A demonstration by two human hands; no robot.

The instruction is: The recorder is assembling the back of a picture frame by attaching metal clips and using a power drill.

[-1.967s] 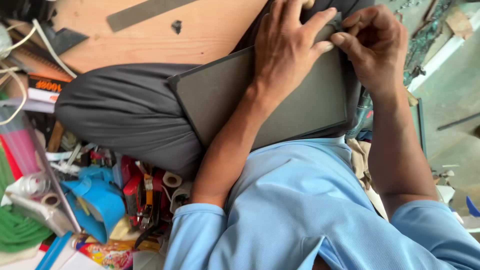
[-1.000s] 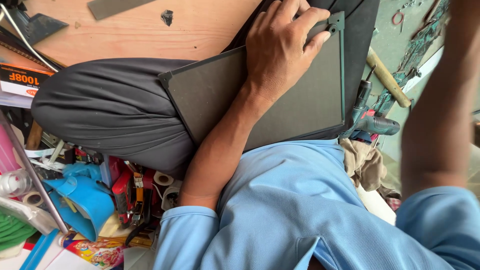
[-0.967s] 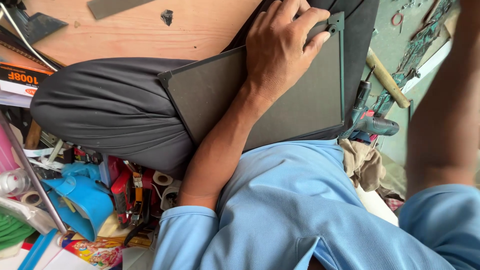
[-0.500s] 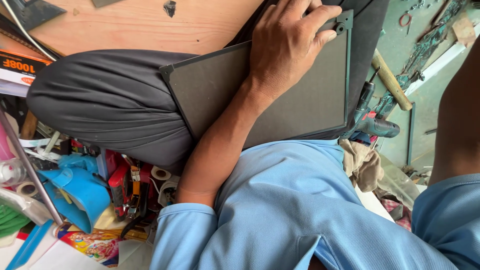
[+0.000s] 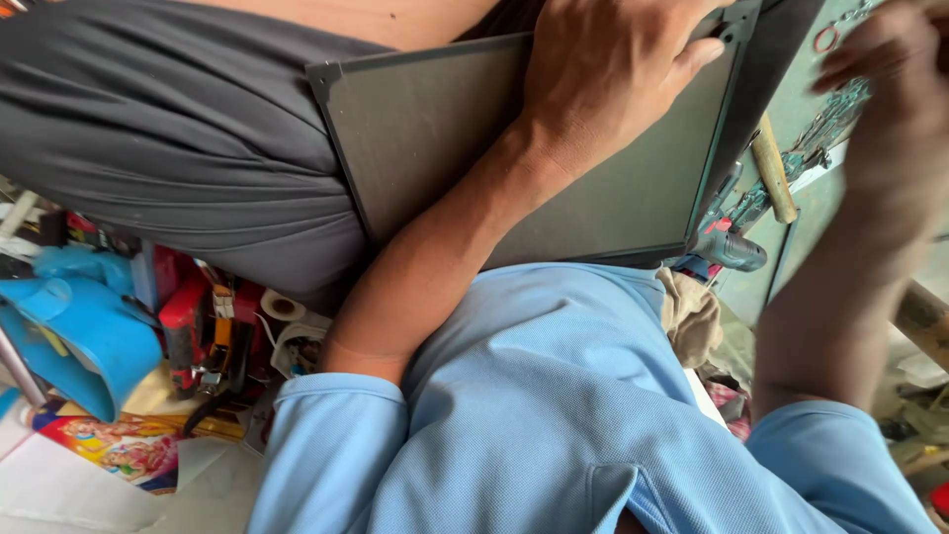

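At the far left a blue plastic scoop-like piece (image 5: 94, 331) lies among clutter, with a colourful printed packet (image 5: 124, 450) below it and red tools (image 5: 203, 316) just to its right, next to a small roll of tape (image 5: 282, 305). Above these a thigh in dark grey trousers (image 5: 168, 148) stretches across the view. A flat, dark grey rectangular panel (image 5: 445, 138) with a thin frame rests tilted on that thigh, its lower edge near the light blue shirt (image 5: 554, 396). The left hand (image 5: 608, 69) lies spread on the panel's upper right part, palm down, fingers reaching over the top right corner and pressing it rather than closing round it. To the right of the panel a wooden handle (image 5: 773, 178) and a blue and red power tool (image 5: 727, 247) lie on a cluttered greenish surface. The right hand (image 5: 895, 89) is raised at the far right, blurred, well apart from the panel; whether it is open or holds anything cannot be told
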